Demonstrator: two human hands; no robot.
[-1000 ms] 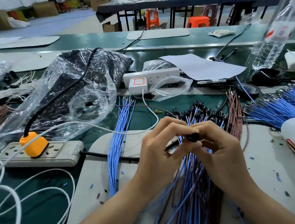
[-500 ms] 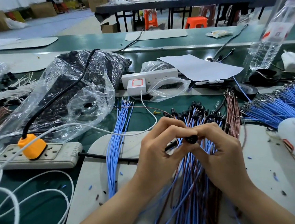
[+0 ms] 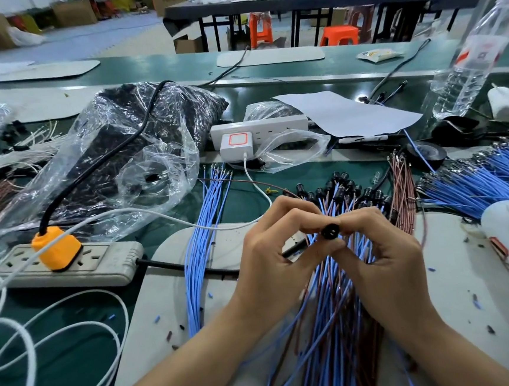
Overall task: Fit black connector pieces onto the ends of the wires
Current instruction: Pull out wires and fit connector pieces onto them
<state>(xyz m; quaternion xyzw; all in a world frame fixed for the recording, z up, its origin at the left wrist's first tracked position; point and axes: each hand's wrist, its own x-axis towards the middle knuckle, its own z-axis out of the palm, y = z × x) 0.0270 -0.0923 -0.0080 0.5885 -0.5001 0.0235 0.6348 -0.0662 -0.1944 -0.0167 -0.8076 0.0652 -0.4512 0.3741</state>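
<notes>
a black connector [image 3: 330, 231] is pinched by both the left hand [image 3: 270, 253] and the right hand [image 3: 385, 261] above the wires [image 3: 335, 324] lying on the grey mat [image 3: 175, 292]; the wire end is best kept in line with its socket and pushed straight home. the green bench [image 3: 241, 200] is shared with a power strip [image 3: 69, 266] and a plastic bag [image 3: 126, 148], and orange stools [image 3: 338, 35] are seen behind.

One head-worn camera looks forward and down, close over the workbench [image 3: 358, 165]
</notes>
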